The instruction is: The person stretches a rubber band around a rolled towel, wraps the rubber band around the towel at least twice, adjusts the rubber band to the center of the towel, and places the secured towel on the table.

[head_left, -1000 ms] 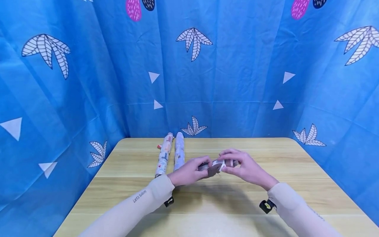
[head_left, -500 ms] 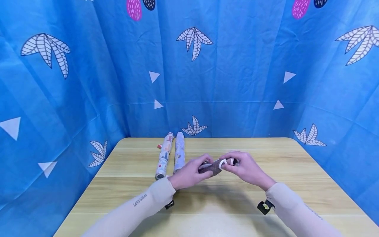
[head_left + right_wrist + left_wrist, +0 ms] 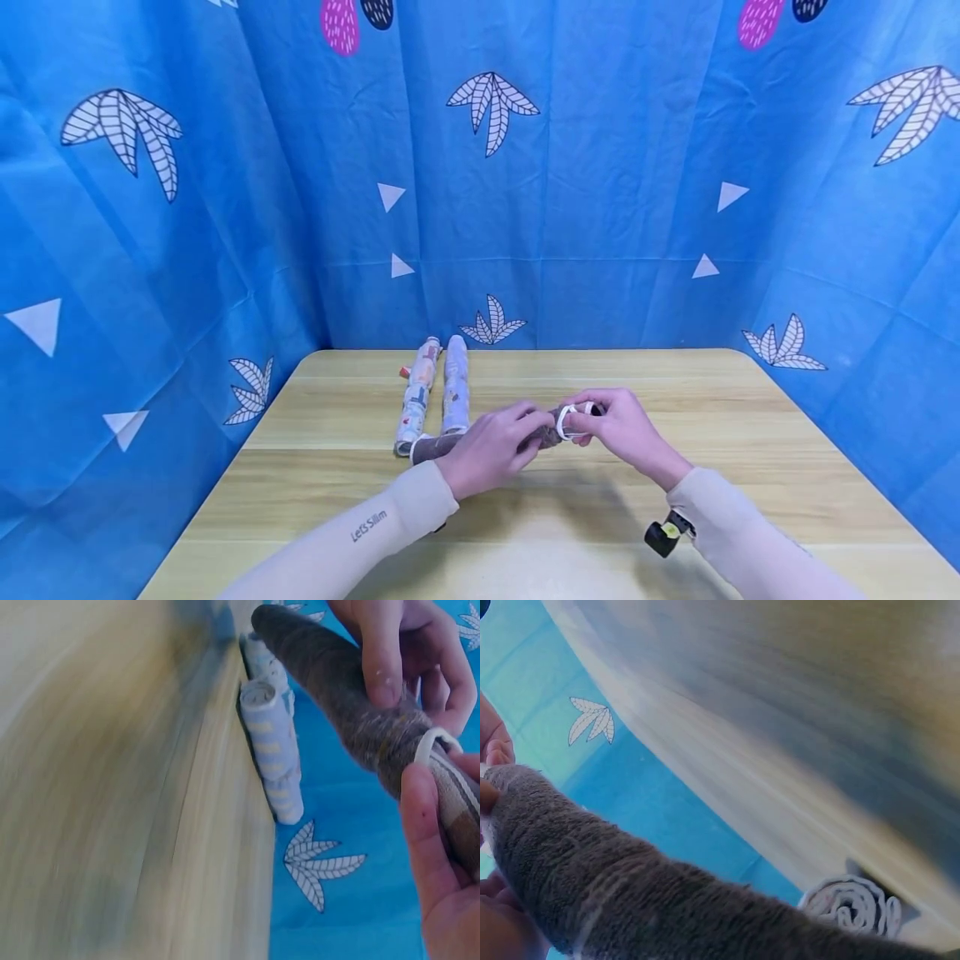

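A dark grey-brown rolled towel (image 3: 433, 447) is held aslant above the table between my two hands. My left hand (image 3: 491, 448) grips its middle, thumb on one side and fingers curled over the other, as the right wrist view shows. At the roll's right end my right hand (image 3: 624, 432) pinches it beside a white loop (image 3: 565, 422) that runs round the towel. In the right wrist view the loop (image 3: 437, 742) lies close to my right thumb, and a lighter brown striped part (image 3: 459, 814) shows past it. The towel's fuzzy surface (image 3: 652, 900) fills the lower left wrist view.
Two rolled cloths lie side by side at the table's back left: a white patterned roll (image 3: 417, 398) with a small red tag (image 3: 405, 372), and a pale lavender roll (image 3: 455, 387). The wooden table (image 3: 675, 383) ends at a blue curtain (image 3: 615, 192).
My left hand has turned over the towel, fingers now closed round it. The roll's left end now shows beyond that hand, in front of the two rolls. The white loop now encircles the towel.
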`<action>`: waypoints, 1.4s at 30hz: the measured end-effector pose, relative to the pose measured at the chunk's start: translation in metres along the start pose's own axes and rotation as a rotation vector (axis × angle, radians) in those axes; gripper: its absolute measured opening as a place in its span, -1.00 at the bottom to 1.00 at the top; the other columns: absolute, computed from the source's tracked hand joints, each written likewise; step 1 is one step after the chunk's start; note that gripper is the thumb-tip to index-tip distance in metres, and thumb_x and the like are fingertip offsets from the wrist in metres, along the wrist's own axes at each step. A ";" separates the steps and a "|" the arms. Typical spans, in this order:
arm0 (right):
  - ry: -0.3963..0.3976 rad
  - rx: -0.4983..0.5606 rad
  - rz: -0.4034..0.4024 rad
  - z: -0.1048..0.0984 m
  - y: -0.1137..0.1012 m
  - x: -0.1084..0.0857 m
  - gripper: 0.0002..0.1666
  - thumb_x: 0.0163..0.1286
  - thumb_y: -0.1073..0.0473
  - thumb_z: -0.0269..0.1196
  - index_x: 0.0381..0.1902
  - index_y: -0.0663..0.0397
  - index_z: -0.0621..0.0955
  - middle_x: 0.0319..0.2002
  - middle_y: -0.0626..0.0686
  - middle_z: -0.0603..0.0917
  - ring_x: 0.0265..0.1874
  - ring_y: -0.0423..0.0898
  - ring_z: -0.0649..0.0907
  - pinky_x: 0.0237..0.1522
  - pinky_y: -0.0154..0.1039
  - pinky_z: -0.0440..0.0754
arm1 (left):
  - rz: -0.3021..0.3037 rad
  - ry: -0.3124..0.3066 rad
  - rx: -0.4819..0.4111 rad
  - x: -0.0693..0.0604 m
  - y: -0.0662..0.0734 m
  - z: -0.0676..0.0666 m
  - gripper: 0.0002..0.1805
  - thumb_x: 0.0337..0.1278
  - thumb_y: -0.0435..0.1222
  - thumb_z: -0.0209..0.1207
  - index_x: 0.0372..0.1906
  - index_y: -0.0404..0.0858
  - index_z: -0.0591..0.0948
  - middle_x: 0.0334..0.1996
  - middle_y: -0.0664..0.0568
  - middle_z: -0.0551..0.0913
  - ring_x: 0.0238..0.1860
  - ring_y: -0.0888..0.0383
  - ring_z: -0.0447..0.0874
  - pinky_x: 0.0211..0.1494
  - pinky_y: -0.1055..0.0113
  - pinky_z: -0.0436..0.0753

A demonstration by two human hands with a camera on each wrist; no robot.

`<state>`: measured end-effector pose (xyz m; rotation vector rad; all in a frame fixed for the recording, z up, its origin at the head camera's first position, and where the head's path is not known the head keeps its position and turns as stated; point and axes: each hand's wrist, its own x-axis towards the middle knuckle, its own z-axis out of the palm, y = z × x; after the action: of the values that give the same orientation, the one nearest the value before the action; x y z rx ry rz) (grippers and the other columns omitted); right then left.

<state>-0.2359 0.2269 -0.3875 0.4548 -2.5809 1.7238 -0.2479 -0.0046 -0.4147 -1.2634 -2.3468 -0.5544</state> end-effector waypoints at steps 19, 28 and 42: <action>0.014 0.289 0.148 -0.001 -0.004 0.005 -0.62 0.29 0.36 0.26 -0.01 0.59 0.59 -0.41 0.10 0.71 -0.62 -0.17 0.66 -0.48 -0.31 0.68 | 0.087 -0.033 -0.022 0.001 -0.009 -0.008 -0.89 0.21 -0.31 0.24 -0.30 -0.06 0.52 -0.18 0.12 0.52 -0.37 0.35 0.51 -0.31 0.67 0.51; -0.025 0.120 0.027 -0.006 -0.005 0.004 -0.64 0.42 0.19 0.24 0.05 0.35 0.63 -0.37 0.11 0.71 -0.53 -0.12 0.65 -0.44 -0.23 0.68 | -0.091 -0.080 -0.296 0.006 -0.003 -0.010 -0.67 0.23 -0.12 0.35 -0.02 -0.03 0.47 -0.08 0.15 0.60 -0.15 0.31 0.60 -0.16 0.56 0.61; -0.109 -0.231 -0.328 -0.011 0.002 -0.002 -0.58 0.26 0.07 0.45 0.09 -0.17 0.68 0.02 -0.09 0.71 -0.14 -0.09 0.67 -0.17 -0.24 0.69 | -0.224 -0.154 -0.575 0.004 -0.010 -0.012 -0.72 0.31 -0.19 0.29 0.03 0.12 0.53 -0.02 0.14 0.67 -0.12 0.30 0.64 -0.12 0.44 0.66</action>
<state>-0.2366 0.2375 -0.3854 0.9213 -2.5506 1.3148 -0.2566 -0.0135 -0.4038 -1.3089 -2.5722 -1.3204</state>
